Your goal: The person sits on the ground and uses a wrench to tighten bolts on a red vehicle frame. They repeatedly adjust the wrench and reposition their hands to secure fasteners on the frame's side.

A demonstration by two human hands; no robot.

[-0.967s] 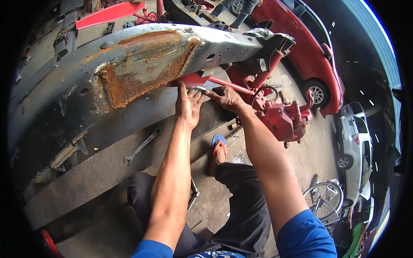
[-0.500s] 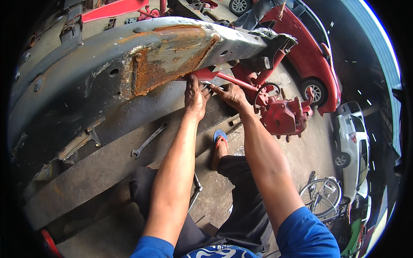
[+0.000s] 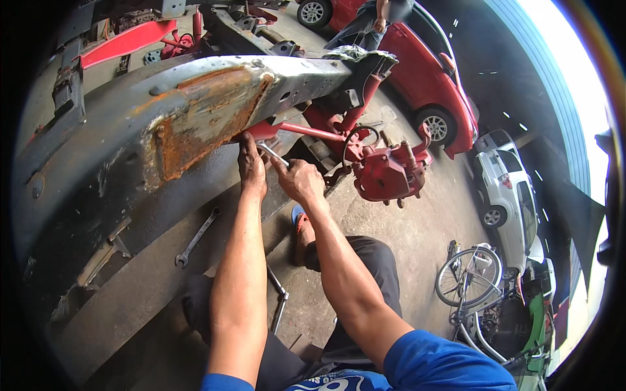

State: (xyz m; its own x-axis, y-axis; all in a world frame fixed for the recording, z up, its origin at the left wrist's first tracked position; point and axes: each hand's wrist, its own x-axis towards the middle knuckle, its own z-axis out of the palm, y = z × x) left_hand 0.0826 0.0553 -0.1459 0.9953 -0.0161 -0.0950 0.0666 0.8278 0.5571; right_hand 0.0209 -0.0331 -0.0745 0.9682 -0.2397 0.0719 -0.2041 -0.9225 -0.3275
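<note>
My right hand point(image 3: 303, 179) grips a silver wrench point(image 3: 274, 154) that slants up and left toward the underside of the vehicle frame rail point(image 3: 306, 73). At the wrench's far end is my left hand point(image 3: 253, 166), thumb up and fingers curled behind it, against a red suspension arm point(image 3: 263, 130). What those fingers hold is hidden. A rusty patch point(image 3: 212, 107) covers the rail just above. The red arm leads right to a red hub and caliper assembly point(image 3: 391, 173).
A combination wrench point(image 3: 197, 238) lies on the beam point(image 3: 124, 287) left of my forearms. Below them, a hinged metal bar point(image 3: 279, 300) rests by my leg. A person point(image 3: 365, 26) stands beside a red car point(image 3: 424, 72); a bicycle point(image 3: 468, 277) and white car point(image 3: 512, 189) are at right.
The view has shifted, so the scene sits farther left. My right hand has swung lower relative to my left, and more of the wrench shows between them.
</note>
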